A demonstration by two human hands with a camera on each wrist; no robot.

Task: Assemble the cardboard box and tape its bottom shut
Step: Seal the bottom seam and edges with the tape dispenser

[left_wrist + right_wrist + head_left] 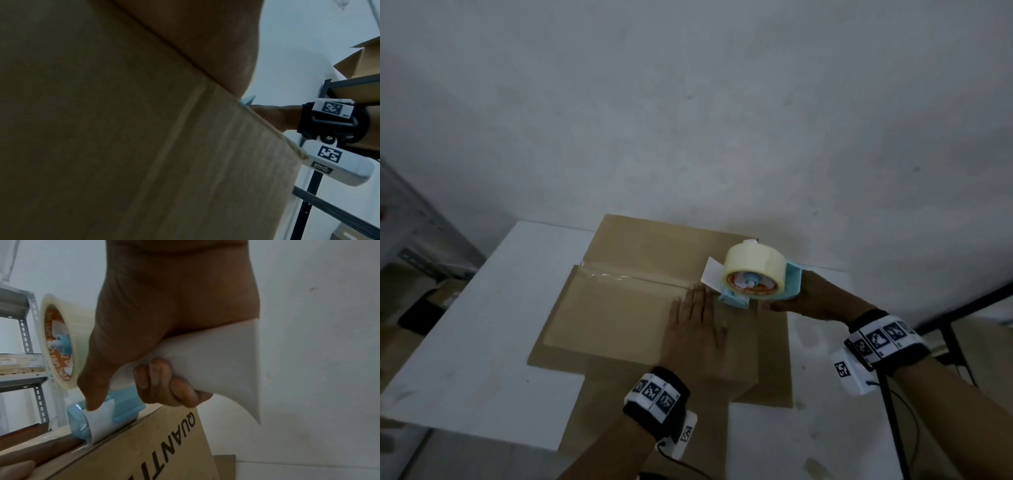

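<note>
A brown cardboard box (pixel 616 308) stands bottom-up on a white table (pixel 493 308), its closed flaps meeting in a centre seam. Clear tape (pixel 616 274) covers the seam from the left edge towards the right. My left hand (pixel 697 329) lies flat on the near flap, fingers straight, beside the seam. My right hand (pixel 815 298) grips the white handle (pixel 216 363) of a light-blue tape dispenser (pixel 756 277) with a clear tape roll (pixel 59 340). The dispenser's front end (pixel 90 423) sits on the seam near the box's right edge (pixel 156 431).
Loose lower flaps of the box (pixel 774 359) spread out on the table towards me and to the right. A grey metal shelf rack (pixel 30 369) stands left of the table. A black frame (pixel 955 329) stands at the right. A white wall (pixel 688 102) rises close behind.
</note>
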